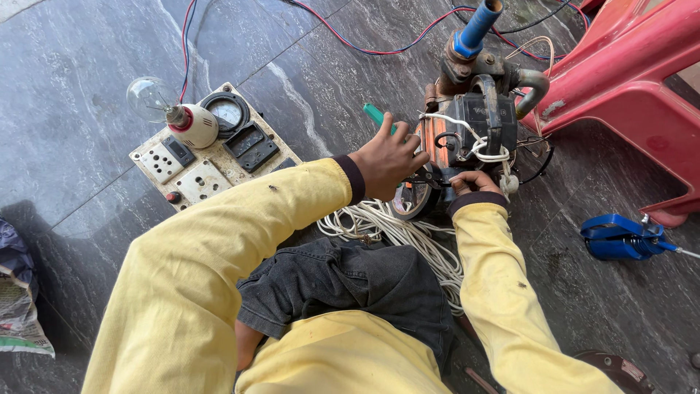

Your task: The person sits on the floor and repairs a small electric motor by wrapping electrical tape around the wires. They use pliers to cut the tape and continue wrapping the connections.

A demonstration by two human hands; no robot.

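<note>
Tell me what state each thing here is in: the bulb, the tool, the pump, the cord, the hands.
Light bulb: unlit, lying tilted on the switch board.
Left hand: closed around a green-handled tool.
Right hand: pressed against the pump motor, grip hidden.
Pump motor: upright on the floor, end open.
White cord: loosely piled.
Blue clamp: lying unused.

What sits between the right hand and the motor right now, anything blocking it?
Nothing visible does. The right hand already rests against the lower end of the motor, just below its white cord wrap. The left hand is at the motor's left side, gripping a green-handled tool. The white rope coil lies below both hands.
</note>
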